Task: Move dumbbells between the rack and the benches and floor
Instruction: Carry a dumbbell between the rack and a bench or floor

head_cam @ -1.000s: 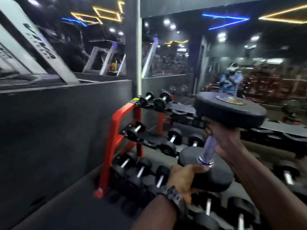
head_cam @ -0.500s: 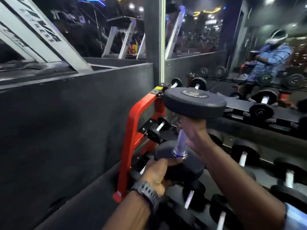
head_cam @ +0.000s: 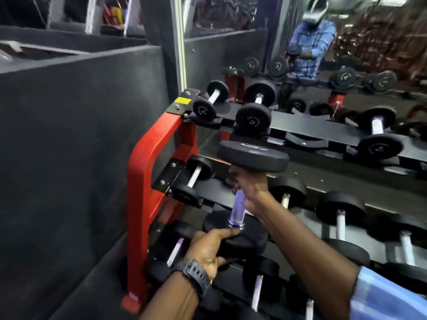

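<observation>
the dumbbell [head_cam: 240, 192] stands nearly upright in the air in front of the rack [head_cam: 147, 185], level with its middle shelf, held by both hands. the right hand [head_cam: 250, 188] grips the shiny handle just under the top weight, its fingers curled round the bar. the left hand [head_cam: 208, 248] cups the rim of the bottom weight, thumb lying across the top face near the bar and the other fingers curled underneath. a dark watch [head_cam: 194, 274] sits on the left wrist, and a blue sleeve [head_cam: 388, 296] covers the right forearm at the lower right corner.

the rack has a red end frame and three black shelves, each holding dumbbells lying on their sides. the top shelf [head_cam: 307, 129] carries two small ones at its left end and a larger one further right. the middle shelf holds one small dumbbell at the left end, just beside the held one, and bigger ones to the right. the bottom shelf holds several more, partly hidden behind the arms.

a mirror [head_cam: 346, 54] behind the rack reflects the shelves and a person in a blue checked shirt. a dark grey wall [head_cam: 69, 135] stands to the left of the rack.
</observation>
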Tool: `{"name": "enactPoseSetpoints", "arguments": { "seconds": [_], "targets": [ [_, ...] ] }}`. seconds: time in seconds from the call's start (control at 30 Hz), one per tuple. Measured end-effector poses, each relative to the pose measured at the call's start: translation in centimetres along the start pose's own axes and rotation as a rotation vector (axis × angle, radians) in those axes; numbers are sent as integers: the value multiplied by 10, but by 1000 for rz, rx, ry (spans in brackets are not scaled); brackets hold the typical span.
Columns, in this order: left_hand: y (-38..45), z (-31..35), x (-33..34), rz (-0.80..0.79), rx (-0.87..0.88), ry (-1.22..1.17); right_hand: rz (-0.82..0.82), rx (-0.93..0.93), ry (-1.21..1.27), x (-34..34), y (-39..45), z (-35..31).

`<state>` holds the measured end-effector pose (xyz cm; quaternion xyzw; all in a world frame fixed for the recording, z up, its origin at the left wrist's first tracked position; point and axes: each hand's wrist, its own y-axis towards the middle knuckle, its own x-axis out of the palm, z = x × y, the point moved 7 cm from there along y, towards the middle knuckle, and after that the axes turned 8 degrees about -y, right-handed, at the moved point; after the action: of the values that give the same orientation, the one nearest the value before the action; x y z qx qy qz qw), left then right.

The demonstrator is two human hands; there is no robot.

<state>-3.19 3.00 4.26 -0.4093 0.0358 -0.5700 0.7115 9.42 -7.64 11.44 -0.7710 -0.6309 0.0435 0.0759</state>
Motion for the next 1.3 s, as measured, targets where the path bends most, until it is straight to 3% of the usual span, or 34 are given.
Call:
{"name": "enactPoseSetpoints", "arguments": {
  "seconds": [0.37, 0.7, 1.0, 1.2, 1.3],
  "targets": [
    [226, 3, 27, 89, -289, 15, 116, 341, -49, 12, 221, 128],
    [378, -23, 32, 145, -506, 33, 270, 641, -157, -3, 347, 269],
    [433, -43, 14, 162, -576, 111, 287, 735, -159, 0, 377, 315],
    [432, -40, 10, 112, -608, 132, 174, 722, -157, 4, 374, 307],
    [422, -21, 16, 80, -575, 191, 91, 630, -484, -15, 370, 287]
  ]
}}
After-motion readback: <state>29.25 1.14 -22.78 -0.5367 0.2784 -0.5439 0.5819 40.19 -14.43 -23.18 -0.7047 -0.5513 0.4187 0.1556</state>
